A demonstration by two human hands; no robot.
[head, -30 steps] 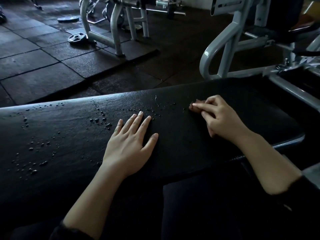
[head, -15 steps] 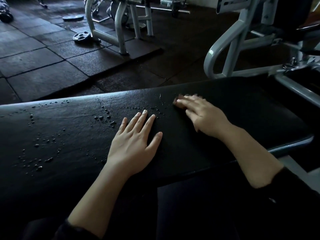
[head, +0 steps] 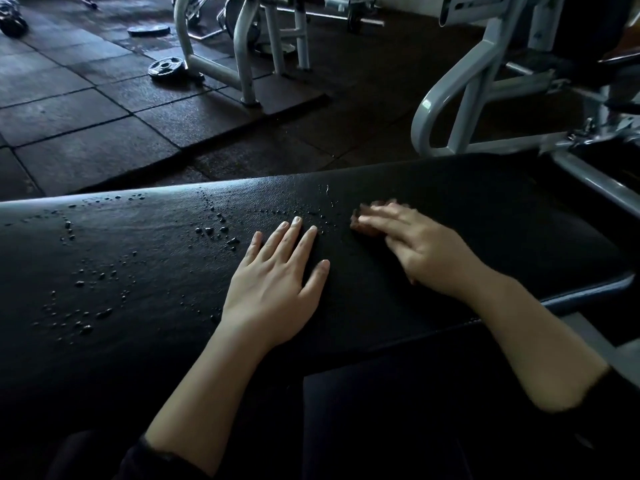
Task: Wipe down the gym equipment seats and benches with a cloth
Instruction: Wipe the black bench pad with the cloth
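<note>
A long black padded bench runs across the view, and several water droplets dot its left and middle parts. My left hand lies flat on the pad with its fingers spread. Just to the right, my right hand holds a small brownish cloth against the pad beside the droplets. That hand is blurred by motion and covers most of the cloth.
Behind the bench lies dark rubber tile flooring. A white machine frame stands at the back with a weight plate beside its foot. Another white frame rises at the right, and a grey rail runs along the bench's right end.
My right hand has slid the cloth leftward along the pad toward my left hand and the droplets. The left hand stays flat in place.
</note>
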